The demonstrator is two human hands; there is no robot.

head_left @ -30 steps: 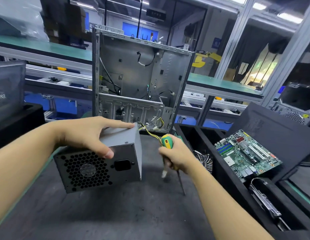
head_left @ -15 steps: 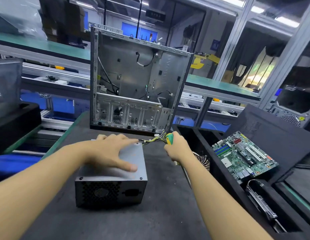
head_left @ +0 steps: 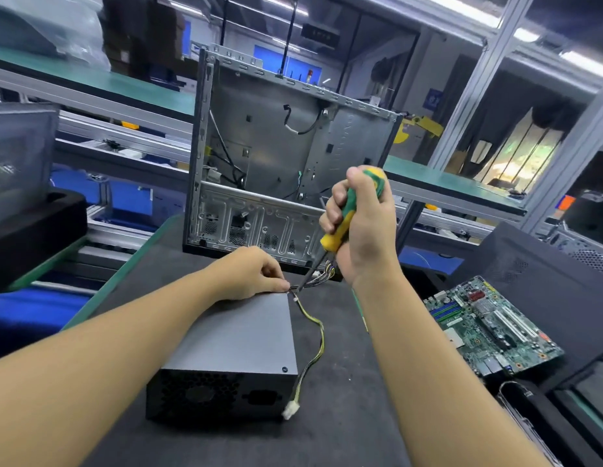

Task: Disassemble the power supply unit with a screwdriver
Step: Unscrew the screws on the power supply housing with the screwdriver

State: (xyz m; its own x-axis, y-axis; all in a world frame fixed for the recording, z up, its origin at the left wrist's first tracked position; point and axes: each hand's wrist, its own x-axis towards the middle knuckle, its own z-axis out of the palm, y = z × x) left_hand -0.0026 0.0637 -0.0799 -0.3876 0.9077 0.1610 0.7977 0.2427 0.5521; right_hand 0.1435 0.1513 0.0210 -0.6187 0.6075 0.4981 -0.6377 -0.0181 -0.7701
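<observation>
The grey power supply unit (head_left: pixel 239 338) lies flat on the dark mat, its fan grille facing me. My left hand (head_left: pixel 249 274) rests on its far top edge, fingertips pinched at the far right corner where the wires leave the box. My right hand (head_left: pixel 360 224) grips a green and yellow screwdriver (head_left: pixel 343 217) by the handle. Its shaft slants down and left, with the tip at that same far right corner beside my left fingertips. A yellow and black cable (head_left: pixel 313 345) hangs down the unit's right side and ends in a white plug (head_left: pixel 291 411).
An empty metal computer case (head_left: pixel 279 163) stands upright just behind the unit. A black foam tray (head_left: pixel 529 274) on the right holds a green motherboard (head_left: pixel 488 325). Another black tray (head_left: pixel 33 227) sits at the left. The dark mat (head_left: pixel 343 433) extends toward me.
The unit was set down flat from a tilted hold. My left hand slid to its far right corner. My right hand lifted the screwdriver and brought its tip down to that corner.
</observation>
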